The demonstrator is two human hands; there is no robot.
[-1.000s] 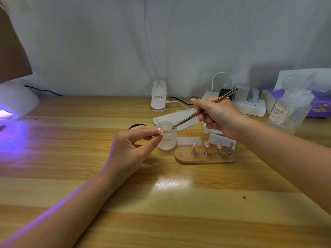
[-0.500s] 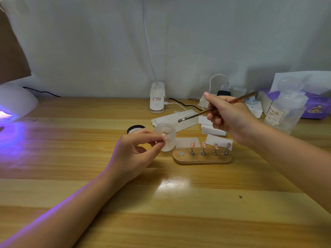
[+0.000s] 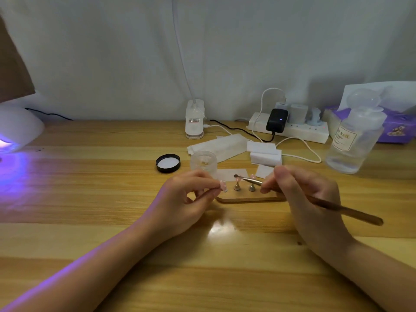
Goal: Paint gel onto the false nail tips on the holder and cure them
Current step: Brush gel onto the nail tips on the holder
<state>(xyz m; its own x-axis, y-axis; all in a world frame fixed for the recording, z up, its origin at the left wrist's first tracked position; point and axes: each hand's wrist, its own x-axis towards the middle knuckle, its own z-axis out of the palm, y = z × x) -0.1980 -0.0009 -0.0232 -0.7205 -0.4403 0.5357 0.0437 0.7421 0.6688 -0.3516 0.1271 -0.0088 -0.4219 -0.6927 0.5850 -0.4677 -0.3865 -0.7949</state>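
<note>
Pink nail tip [image 3: 222, 185] pinched in the left hand [image 3: 186, 199], brush [image 3: 315, 200] gripped in the right hand [image 3: 308, 199].
Both hands hover just above the wooden holder [image 3: 247, 198] on the table [image 3: 90, 199]; the left grip closes thumb and forefinger on the tip at the holder's left end. The brush head points left over two metal stands. A gel jar [image 3: 203, 161] sits behind, its black lid [image 3: 168, 163] beside it; a lamp [image 3: 15, 129] glows violet far left.
</note>
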